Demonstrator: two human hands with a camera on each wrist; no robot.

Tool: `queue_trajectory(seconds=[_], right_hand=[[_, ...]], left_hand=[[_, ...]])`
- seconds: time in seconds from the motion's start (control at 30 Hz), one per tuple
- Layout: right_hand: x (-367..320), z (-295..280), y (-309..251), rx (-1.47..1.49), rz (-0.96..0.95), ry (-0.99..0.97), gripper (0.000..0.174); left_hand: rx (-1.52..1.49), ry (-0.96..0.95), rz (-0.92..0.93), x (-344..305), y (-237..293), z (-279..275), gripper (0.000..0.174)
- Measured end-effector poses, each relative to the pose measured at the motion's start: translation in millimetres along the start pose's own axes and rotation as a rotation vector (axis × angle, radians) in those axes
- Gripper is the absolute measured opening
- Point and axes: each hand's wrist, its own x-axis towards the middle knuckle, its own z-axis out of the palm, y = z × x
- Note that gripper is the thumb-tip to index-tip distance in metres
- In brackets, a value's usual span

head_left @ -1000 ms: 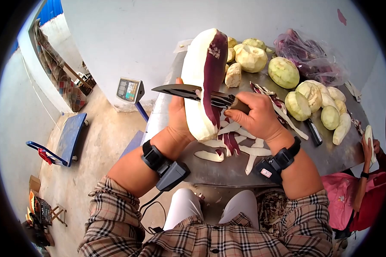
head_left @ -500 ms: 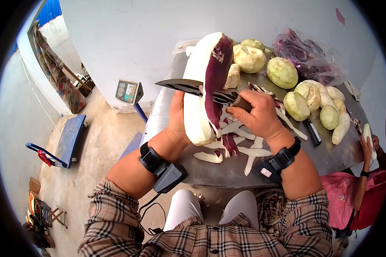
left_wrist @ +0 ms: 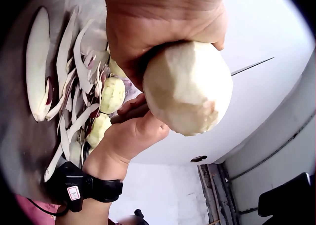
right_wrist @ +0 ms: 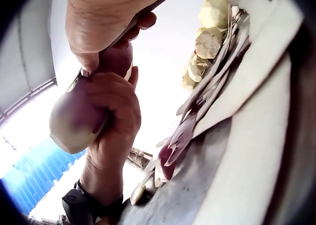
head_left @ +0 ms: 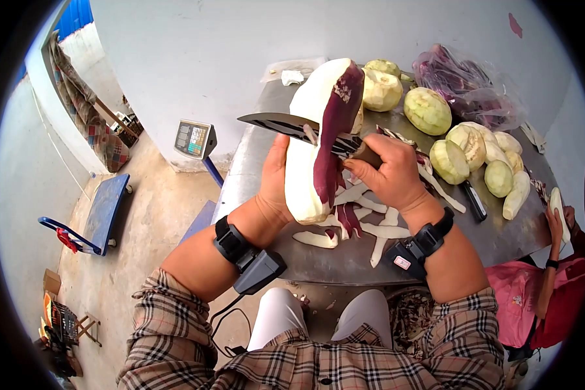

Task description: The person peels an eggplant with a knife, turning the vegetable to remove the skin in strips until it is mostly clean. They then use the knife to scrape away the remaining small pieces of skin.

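Observation:
A long, partly peeled purple vegetable (head_left: 307, 170) is held up at a slant in the left hand (head_left: 274, 185), whose fingers wrap round its back. Purple skin remains in a strip down its right side. The right hand (head_left: 391, 170) grips the handle of a dark knife (head_left: 276, 122), its blade lying across the vegetable and pointing left. In the left wrist view the pale rounded end (left_wrist: 190, 89) faces the camera. The right wrist view shows the left hand's fingers (right_wrist: 116, 99) curled round the vegetable (right_wrist: 74, 121).
Peel strips (head_left: 387, 230) lie on the metal table (head_left: 292, 260) beneath the hands. Peeled vegetables (head_left: 428, 110), a black-handled tool (head_left: 475, 200) and a plastic bag of purple vegetables (head_left: 468, 88) are at the right. Another person's hand (head_left: 554, 224) shows at the right edge. A scale (head_left: 194, 138) stands left.
The vegetable and left hand have shifted right and slightly down, with the top tilting further right. The knife blade has moved slightly right along with the vegetable.

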Motion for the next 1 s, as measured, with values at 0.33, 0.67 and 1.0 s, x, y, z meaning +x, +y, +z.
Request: queue_trajectory(seconds=[0.33, 0.67, 1.0], right_hand=[[-1.6, -3.0, 4.9, -0.049, 0.061, -0.016, 0.043], [0.3, -4.7, 0.3, -0.035, 0.064, 0.031, 0.041], [-0.9, -6.2, 7.4, -0.008, 0.136, 0.070, 0.040]], left_hand=[[0.056, -0.113, 0.040, -4.5, 6.6, 13.2, 0.066], [0.075, -0.105, 0.021, -4.8, -0.7, 14.1, 0.064], [0.112, -0.203, 0.010, -4.8, 6.5, 7.9, 0.069]])
